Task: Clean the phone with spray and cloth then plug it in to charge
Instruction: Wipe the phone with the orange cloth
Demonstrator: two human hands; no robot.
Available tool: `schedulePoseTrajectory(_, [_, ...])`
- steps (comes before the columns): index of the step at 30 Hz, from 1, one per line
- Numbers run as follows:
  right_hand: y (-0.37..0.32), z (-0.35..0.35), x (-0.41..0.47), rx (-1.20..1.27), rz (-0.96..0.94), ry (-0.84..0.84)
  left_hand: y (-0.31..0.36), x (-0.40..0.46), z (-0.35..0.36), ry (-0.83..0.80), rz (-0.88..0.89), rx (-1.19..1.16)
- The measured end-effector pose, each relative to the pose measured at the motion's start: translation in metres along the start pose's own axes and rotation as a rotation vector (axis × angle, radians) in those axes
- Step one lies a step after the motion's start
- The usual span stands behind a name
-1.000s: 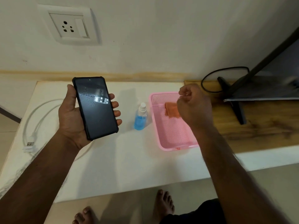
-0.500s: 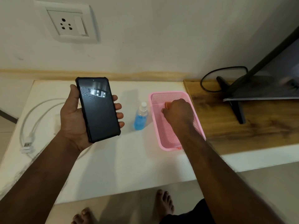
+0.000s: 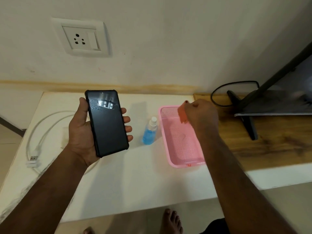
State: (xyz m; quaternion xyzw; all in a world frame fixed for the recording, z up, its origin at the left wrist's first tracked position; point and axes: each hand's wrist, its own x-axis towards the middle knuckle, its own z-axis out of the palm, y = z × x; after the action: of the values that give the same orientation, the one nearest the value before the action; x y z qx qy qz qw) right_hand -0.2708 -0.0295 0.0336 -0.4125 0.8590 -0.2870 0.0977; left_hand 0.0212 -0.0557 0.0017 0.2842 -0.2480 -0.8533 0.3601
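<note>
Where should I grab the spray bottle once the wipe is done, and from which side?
Take the spray bottle round its blue body, below the white nozzle. It stands upright close beside the pink basket, so probably come from the front or the open left, not from the basket side.

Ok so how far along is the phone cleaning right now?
Spraying looks done: droplets bead on the phone in the left hand, and the spray bottle stands on the table. In hand: the right hand pinches the orange cloth above the pink basket. Left: wiping, then connecting the white cable.
</note>
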Motion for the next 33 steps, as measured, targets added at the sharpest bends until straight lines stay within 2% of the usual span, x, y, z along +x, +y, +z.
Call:
schedulePoseTrajectory(3, [-0.015,-0.029,0.006,0.673,0.367,-0.090,0.002,-0.001,0.001,-0.010,0.003,-0.018])
schedulePoseTrajectory(5, [-0.019,-0.040,0.005,0.992,0.534,-0.304,0.003,-0.002,0.001,-0.010,0.003,-0.021])
schedulePoseTrajectory(8, [-0.027,-0.048,-0.006,1.316,0.584,-0.557,0.005,-0.003,0.001,-0.011,0.001,-0.025])
schedulePoseTrajectory(12, [-0.041,-0.047,-0.017,1.471,0.539,-0.675,0.006,-0.004,0.002,-0.015,-0.001,-0.038])
schedulePoseTrajectory(19, [-0.065,-0.033,-0.034,1.309,0.299,-0.659,0.012,-0.006,0.005,-0.021,0.006,-0.046])
schedulePoseTrajectory(22, [-0.076,-0.032,-0.039,1.222,0.210,-0.599,0.015,-0.011,0.013,-0.007,0.004,-0.062])
schedulePoseTrajectory(25, [-0.093,-0.025,-0.046,0.981,0.129,-0.432,0.018,-0.017,0.019,0.001,-0.006,-0.068])
schedulePoseTrajectory(28, [-0.117,-0.014,-0.056,0.642,-0.048,-0.221,0.019,-0.022,0.024,0.008,-0.011,-0.074])
schedulePoseTrajectory(33, [-0.149,0.007,-0.081,0.349,-0.289,-0.141,0.015,-0.028,0.024,0.008,0.011,0.004])
